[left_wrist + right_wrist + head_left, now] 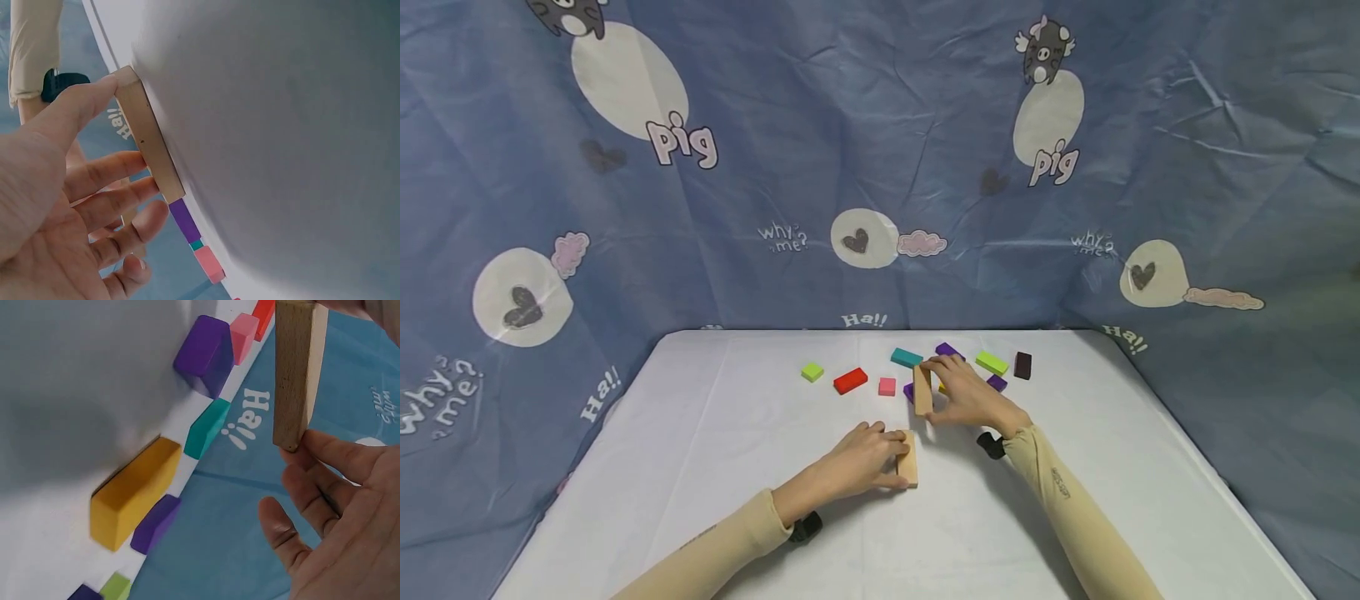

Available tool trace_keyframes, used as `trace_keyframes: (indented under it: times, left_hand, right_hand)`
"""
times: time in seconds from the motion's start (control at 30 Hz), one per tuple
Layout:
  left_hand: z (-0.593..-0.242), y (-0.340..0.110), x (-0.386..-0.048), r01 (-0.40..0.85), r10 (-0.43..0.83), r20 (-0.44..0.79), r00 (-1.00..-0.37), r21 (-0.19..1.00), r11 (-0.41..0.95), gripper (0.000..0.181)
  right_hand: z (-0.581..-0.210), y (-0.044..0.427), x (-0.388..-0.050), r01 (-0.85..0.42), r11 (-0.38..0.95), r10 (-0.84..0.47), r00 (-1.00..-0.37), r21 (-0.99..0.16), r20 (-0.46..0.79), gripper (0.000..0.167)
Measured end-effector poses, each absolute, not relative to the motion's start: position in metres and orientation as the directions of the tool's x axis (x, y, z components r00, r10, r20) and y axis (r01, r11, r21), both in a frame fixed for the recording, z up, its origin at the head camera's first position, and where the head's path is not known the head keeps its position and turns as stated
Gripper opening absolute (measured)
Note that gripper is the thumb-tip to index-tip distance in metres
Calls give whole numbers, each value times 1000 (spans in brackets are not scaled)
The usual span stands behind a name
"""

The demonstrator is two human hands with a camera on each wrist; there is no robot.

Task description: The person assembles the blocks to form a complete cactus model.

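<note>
My left hand (865, 460) pinches a plain wooden block (907, 460) that lies on the white table. In the left wrist view, the thumb touches one end of this block (149, 137) and fingertips meet its side. Farther back, my right hand (968, 395) grips a second wooden block (922, 392) between thumb and fingers. The right wrist view shows this block (295, 375) held clear of the tabletop, by its two ends. Just behind it lie a purple block (206, 353) and a yellow block (134, 495), both mostly covered in the head view.
Across the back of the white table (715, 433) are scattered a red block (851, 381), a pink block (887, 387), a teal block (906, 357), a dark brown block (1022, 365), green blocks (992, 362) and more purple ones (950, 350). A blue patterned cloth (880, 150) hangs behind.
</note>
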State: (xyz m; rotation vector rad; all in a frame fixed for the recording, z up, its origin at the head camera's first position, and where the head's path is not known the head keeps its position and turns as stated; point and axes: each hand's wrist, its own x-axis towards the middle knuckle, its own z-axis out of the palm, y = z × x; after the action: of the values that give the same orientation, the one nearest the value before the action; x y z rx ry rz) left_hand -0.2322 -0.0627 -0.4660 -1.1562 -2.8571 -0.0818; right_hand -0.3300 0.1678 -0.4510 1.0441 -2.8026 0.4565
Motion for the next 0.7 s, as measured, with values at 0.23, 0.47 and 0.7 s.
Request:
trace_keyframes:
  times: [0.23, 0.47, 0.7]
  left_hand:
    - [-468, -63, -231, 698, 694, 88, -714, 27, 715, 53]
    - [-466, -61, -231, 689, 686, 60, -725, 46, 724, 54]
    - [-466, -62, -231, 690, 687, 70, -723, 38, 723, 54]
  right_hand:
    - [-453, 152, -336, -660, 709, -633, -751, -250, 187, 86]
    - [-464, 143, -342, -688, 688, -667, -725, -231, 170, 86]
    - [-469, 136, -343, -680, 691, -672, -729, -247, 128, 86]
